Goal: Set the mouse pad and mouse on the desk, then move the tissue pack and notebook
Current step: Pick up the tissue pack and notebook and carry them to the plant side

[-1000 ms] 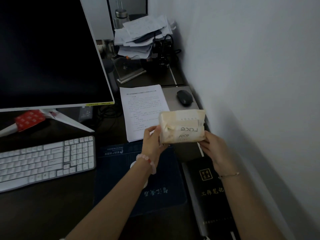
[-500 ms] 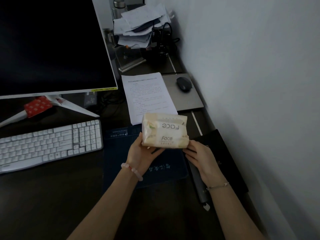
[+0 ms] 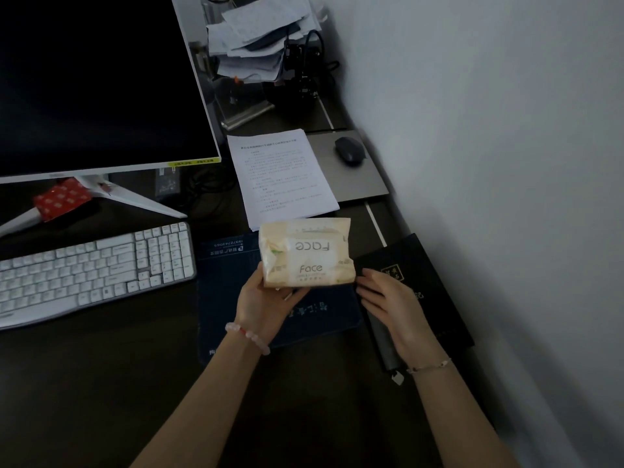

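A cream tissue pack [image 3: 305, 253] printed "Face" hangs just over a dark blue mat [image 3: 229, 282] at the desk's middle. My left hand [image 3: 266, 302] grips it from below at its lower left corner. My right hand [image 3: 391, 298] lies with straight fingers over the black notebook [image 3: 429, 292], fingertips beside the pack's lower right corner; I cannot tell if they touch it. At the back right, near the wall, a dark mouse [image 3: 349, 153] sits on a grey mouse pad [image 3: 364, 184].
A printed sheet [image 3: 280, 177] lies between the monitor [image 3: 101, 79] and the mouse pad. A white keyboard [image 3: 94, 268] is at the left, with a red packet [image 3: 62, 199] by the monitor foot. Stacked papers [image 3: 260, 32] fill the back. A wall [image 3: 489, 163] bounds the right.
The tissue pack has come down and toward me, from above the printed sheet to above the blue mat. My right hand left the pack's side and dropped onto the notebook.
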Demonstrator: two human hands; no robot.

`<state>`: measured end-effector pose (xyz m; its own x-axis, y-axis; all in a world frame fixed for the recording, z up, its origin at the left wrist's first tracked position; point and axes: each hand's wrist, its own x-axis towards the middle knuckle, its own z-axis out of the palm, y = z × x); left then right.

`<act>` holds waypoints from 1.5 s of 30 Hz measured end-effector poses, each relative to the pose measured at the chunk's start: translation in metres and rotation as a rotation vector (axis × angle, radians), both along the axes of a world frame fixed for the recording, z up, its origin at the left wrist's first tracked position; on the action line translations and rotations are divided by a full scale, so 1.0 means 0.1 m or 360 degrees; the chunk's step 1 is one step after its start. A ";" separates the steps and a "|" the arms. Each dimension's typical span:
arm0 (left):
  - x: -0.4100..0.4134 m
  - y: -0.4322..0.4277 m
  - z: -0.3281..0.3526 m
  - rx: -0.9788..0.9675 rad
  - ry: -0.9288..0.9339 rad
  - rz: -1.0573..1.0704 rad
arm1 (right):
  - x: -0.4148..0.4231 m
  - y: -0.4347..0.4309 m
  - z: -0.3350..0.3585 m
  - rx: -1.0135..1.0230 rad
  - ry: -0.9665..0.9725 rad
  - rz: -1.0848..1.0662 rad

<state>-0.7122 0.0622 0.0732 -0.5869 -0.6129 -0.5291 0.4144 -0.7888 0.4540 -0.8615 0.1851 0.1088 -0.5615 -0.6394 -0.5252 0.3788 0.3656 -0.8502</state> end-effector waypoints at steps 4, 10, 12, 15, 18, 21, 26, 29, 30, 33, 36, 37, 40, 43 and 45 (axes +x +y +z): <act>0.03 -0.06 0.03 0.0025 0.0057 0.0055 | -0.25 0.39 0.07 -0.0090 0.0362 -0.0392; 0.07 0.00 0.04 -0.0177 -0.0188 0.0034 | -0.51 1.06 -0.30 0.0298 0.0774 -0.0775; 0.07 0.03 -0.01 -0.0151 -0.0232 0.0050 | -0.49 1.13 -0.51 0.0400 0.0640 -0.0728; 0.17 0.07 -0.11 -0.0125 -0.0071 -0.0081 | -0.51 1.14 -0.80 0.0340 0.0235 -0.0732; 0.23 0.07 -0.18 -0.0081 -0.0011 -0.0129 | -0.59 1.13 -0.94 0.0373 0.0156 -0.0698; 0.25 0.09 -0.18 -0.0094 0.0011 -0.0176 | -0.66 1.12 -0.94 0.0403 0.0198 -0.0682; 0.33 0.10 -0.22 -0.0078 -0.0010 -0.0182 | -0.65 1.10 -0.94 0.0555 0.0319 -0.0621; 0.36 0.12 -0.23 -0.0077 -0.0011 -0.0151 | -0.62 1.06 -0.92 0.0735 0.0551 -0.0547; 0.37 0.12 -0.23 -0.0077 -0.0014 -0.0145 | -0.62 1.05 -0.91 0.0772 0.0584 -0.0532; 0.39 0.13 -0.22 -0.0071 0.0008 -0.0147 | -0.64 1.02 -0.92 0.0785 0.0547 -0.0500; 0.42 0.14 -0.23 -0.0074 -0.0008 -0.0144 | -0.68 1.02 -0.93 0.0789 0.0500 -0.0484; 0.42 0.14 -0.22 -0.0071 -0.0006 -0.0138 | -0.69 1.02 -0.95 0.0795 0.0491 -0.0482; 0.44 0.16 -0.23 -0.0057 -0.0019 -0.0122 | -0.75 1.05 -1.18 0.0958 0.0608 -0.0490; 0.45 0.18 -0.22 -0.0054 0.0003 -0.0121 | -0.63 0.97 -0.99 0.1076 0.0664 -0.0533; 0.45 0.20 -0.23 -0.0033 -0.0007 -0.0099 | -0.57 0.94 -0.88 0.1023 0.0591 -0.0612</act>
<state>-0.6670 0.0818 0.0505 -0.6219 -0.5863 -0.5191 0.3630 -0.8032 0.4724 -0.9182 0.2789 0.0204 -0.8879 -0.0068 -0.4600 0.3127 0.7247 -0.6141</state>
